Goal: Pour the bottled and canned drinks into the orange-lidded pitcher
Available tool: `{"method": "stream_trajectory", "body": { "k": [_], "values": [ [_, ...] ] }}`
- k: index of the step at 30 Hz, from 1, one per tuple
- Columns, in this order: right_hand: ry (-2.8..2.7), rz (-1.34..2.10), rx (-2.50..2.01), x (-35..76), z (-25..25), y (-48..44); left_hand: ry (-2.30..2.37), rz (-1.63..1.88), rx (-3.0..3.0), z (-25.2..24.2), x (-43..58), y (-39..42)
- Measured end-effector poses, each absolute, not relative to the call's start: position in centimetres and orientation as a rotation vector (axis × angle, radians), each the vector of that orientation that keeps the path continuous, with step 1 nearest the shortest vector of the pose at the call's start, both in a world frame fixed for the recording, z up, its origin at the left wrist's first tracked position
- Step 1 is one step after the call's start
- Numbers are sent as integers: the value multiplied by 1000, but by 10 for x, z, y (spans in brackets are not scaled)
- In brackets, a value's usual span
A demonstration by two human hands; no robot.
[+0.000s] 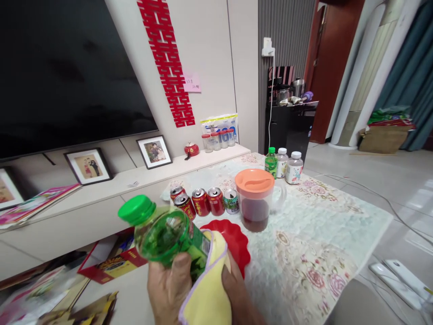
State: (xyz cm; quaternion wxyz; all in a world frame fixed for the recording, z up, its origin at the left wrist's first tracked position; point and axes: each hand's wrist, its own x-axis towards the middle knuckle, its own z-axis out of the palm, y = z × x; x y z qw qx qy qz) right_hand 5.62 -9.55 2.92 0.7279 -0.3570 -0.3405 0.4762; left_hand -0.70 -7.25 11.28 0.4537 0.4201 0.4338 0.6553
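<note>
At six o'clock, low and close in the view, the left hand (167, 289) is wrapped round the lower body of a green bottle (162, 232), thumb pressed on its front, with the capped neck tilted toward ten o'clock. The right hand (238, 293) is closed on a yellow cloth (208, 289), which it presses against the bottle's right side. The bottle hangs in the air over the surface's (304, 234) near edge, with a red plate (237, 241) just beyond. Gripped low and tilted, the slick bottle could slip from the cloth onto the plate or roll into the cans (203, 201). A swing toward one o'clock could tip the pitcher (255, 203) of dark liquid.
</note>
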Motion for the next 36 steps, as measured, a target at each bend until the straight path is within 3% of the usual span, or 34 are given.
{"method": "stream_trajectory", "body": {
  "k": [11,28,32,36],
  "values": [
    [-559,1279,-579,70,55,-103,983,1607,980,104,0,-62],
    [-523,1362,-731,94,30,-83,988,1393,862,100,-3,-70],
    [-667,1175,-898,103,24,-82,982,1307,849,107,-4,-77],
    [-947,750,-1170,108,20,-88,948,1212,878,104,-5,-79]
  ]
}}
